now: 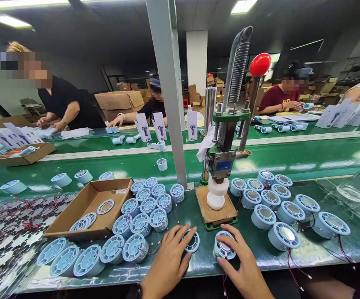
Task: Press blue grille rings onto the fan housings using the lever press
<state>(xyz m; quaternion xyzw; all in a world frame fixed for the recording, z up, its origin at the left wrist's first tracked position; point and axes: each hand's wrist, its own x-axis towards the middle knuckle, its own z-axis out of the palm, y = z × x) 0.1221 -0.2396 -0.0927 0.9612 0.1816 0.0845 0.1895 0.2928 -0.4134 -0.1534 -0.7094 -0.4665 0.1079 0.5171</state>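
My left hand (171, 254) lies around the left side of a light blue slotted ring (196, 245) flat on the green bench, its fingertips at the ring's edge. My right hand (242, 259) grips a round light blue fan housing (225, 250) with a silvery disc in its middle, thumb and fingers on opposite sides. Just beyond both hands stands a hand press (224, 160) with a red-knobbed lever. Its white plunger (216, 195) rests low over a brown pad (200, 198).
At left, several open-spoked housings (140, 224) surround a cardboard tray (111, 235) holding loose rings. To the right stand several housings with silver discs (287, 236), wires trailing over the front edge. Beyond a post (167, 83), co-workers sit across the green conveyor (276, 155).
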